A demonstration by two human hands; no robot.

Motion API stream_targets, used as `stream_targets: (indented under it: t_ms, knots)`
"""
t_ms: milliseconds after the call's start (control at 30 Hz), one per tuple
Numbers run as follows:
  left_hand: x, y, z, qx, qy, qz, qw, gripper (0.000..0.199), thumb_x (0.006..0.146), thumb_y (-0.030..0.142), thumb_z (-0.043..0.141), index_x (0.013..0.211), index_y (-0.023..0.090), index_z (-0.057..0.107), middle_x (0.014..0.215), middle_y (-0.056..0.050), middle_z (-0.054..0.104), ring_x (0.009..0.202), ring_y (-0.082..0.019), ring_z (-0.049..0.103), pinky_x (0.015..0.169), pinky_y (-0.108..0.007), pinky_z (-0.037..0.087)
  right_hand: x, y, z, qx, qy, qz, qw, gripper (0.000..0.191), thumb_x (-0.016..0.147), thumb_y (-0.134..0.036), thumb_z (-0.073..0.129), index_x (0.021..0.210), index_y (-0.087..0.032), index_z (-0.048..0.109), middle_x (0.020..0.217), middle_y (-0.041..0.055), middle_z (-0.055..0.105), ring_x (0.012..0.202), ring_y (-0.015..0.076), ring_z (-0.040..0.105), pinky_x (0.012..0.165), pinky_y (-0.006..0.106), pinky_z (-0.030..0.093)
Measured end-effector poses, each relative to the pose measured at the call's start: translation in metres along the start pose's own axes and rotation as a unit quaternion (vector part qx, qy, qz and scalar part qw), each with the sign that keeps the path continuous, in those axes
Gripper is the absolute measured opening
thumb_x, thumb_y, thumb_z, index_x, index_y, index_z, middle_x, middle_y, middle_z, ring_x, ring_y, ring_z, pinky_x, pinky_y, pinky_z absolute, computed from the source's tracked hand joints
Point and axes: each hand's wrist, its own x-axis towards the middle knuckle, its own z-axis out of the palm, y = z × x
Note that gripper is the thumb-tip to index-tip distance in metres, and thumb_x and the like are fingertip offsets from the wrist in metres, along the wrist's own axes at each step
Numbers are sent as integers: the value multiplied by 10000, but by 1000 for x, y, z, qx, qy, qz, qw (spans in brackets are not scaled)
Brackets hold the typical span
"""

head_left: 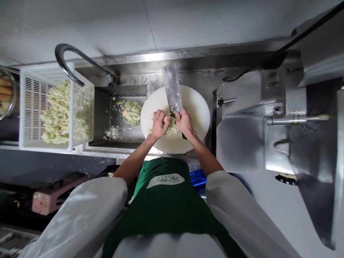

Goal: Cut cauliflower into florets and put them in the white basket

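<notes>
At far left, a white plastic basket [71, 122] contains cauliflower florets [57, 111]; a gooseneck faucet [91, 61] overlaps it in view. The sink [100, 104] holds a cauliflower head [131, 114] and crumbs [112, 132]. On the round cutting board [197, 104], the left hand [159, 123] is partly curled at a cauliflower piece [172, 129], its grip undeterminable. The right hand [185, 122] is closed around a cleaver [172, 86], blade toward the wall [188, 25]. A slicer [239, 143] stands just right of the board.
</notes>
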Motion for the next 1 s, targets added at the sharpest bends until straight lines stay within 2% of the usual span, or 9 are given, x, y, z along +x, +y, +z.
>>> stream_targets:
  t_ms: [100,200,300,400,500,600,833,933,1000]
  knots:
    - [0,-3,-6,1,-29,20,999,418,1000,611,445,992,215,578,995,-99,573,1053,-289,550,1000,-506,432,12,-7,9,6,-5,-12,1000,188,1000,-347,494,1092,-201,569,866,97,701,833,267,681,742,338,479]
    - [0,-5,-7,2,6,1,1000,406,1025,579,411,1021,208,576,1026,-100,566,1052,-265,542,990,-458,448,13,-6,5,30,24,4,999,199,1000,-353,496,1107,-201,567,860,95,707,845,263,684,753,333,484]
    - [0,-4,0,-7,71,-41,997,370,1036,537,413,1005,204,572,1019,-93,531,1011,-238,536,944,-398,467,-6,2,-7,55,94,30,994,275,1018,-407,453,1158,-189,546,866,99,707,864,268,687,761,338,489]
    - [-1,-1,9,-4,99,-55,994,325,1032,496,446,1001,198,575,1030,-98,516,1022,-243,523,950,-393,457,-36,11,-14,69,130,43,988,308,1012,-445,455,1155,-188,544,891,103,711,897,267,688,770,332,492]
    - [-3,2,14,2,107,-69,992,305,1026,483,470,1007,196,572,1035,-99,510,1023,-250,518,952,-400,451,-60,14,-9,64,111,74,989,315,1006,-451,456,1146,-185,551,922,117,722,902,272,690,772,335,498]
    - [-2,1,14,7,105,-66,992,307,1026,488,474,1009,196,566,1033,-97,513,1027,-252,520,960,-404,446,-70,13,5,61,84,100,989,302,1007,-410,456,1168,-174,553,974,134,731,940,272,690,799,336,502]
    - [-1,-2,9,27,103,-51,993,368,1044,534,402,1035,200,558,1021,-89,515,1016,-243,528,936,-393,453,-53,-5,34,36,53,126,990,318,1029,-377,433,1196,-144,571,1024,141,726,983,267,687,849,343,507]
    - [3,-5,-6,33,69,-31,997,411,1034,568,405,1137,205,570,1077,-102,525,1053,-250,530,968,-412,449,-50,-5,30,40,41,118,991,314,1030,-375,437,1193,-143,573,1009,134,729,964,266,692,843,334,511]
    - [10,-11,-21,50,-25,31,998,475,992,617,473,1217,215,587,1175,-124,536,1150,-282,520,1017,-449,434,-52,1,23,48,57,117,990,329,1040,-383,418,1215,-144,560,1026,141,730,977,264,693,839,325,513]
